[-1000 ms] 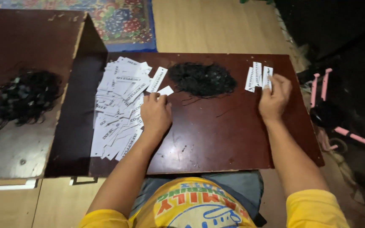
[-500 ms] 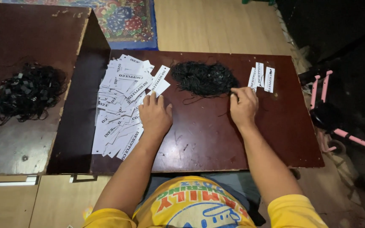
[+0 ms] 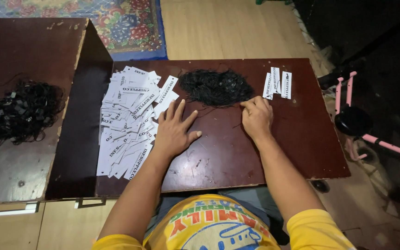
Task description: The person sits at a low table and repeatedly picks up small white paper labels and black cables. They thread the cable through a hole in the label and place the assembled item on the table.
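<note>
Right hand (image 3: 257,118) down on the dark wooden table (image 3: 302,148), fingers curled together, tips pinching at the near edge of the tangled black strings (image 3: 215,86); whether a strand is actually caught between them, impossible to tell. String heap sitting in the middle of the table's far half, loose threads trailing toward that hand. Just beyond the knuckles, a small row of white paper tags (image 3: 278,84), laid side by side near the far right corner.

Left hand (image 3: 176,131) flat on the wood, palm down, fingers spread wide, thumb out to the right, fingertips touching the edge of the big scattered pile of white tags (image 3: 128,122). Pile fanned across the table's left part, tags overlapping at all angles.

Further left, a second, higher brown table (image 3: 28,51) with another black string bundle (image 3: 21,111) on it. Beyond the tables, a patterned floral rug (image 3: 126,23) on pale wooden floor. Off to the right, a pink scooter frame (image 3: 348,99) in shadow. At the bottom, yellow printed shirt (image 3: 209,229).
</note>
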